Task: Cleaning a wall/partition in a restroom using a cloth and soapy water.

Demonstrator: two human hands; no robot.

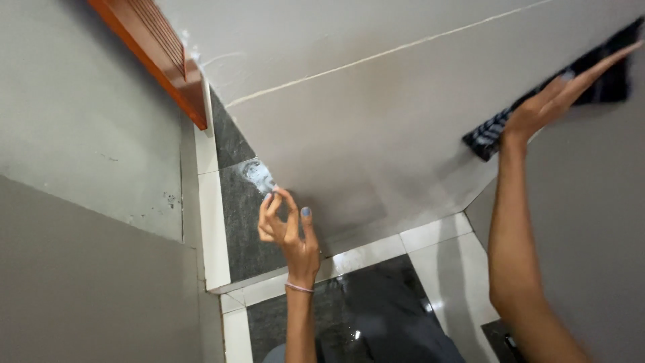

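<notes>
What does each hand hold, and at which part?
The right hand presses flat on a dark checked cloth against the wall. The left hand pinches a small clear object at its lower end.

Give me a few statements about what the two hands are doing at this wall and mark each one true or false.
1. The right hand lies flat on a dark checked cloth against the pale wall. True.
2. The left hand holds a large yellow sponge. False: it pinches a small crumpled whitish scrap between its fingertips.
3. A thin band sits on the left wrist. True.
4. Both hands are on the cloth. False: only the right hand touches it; the left is far off, lower down the wall.
5. An orange-brown wooden frame shows at the upper left. True.
6. The floor is carpeted. False: it has white tiles and dark ones.
</notes>
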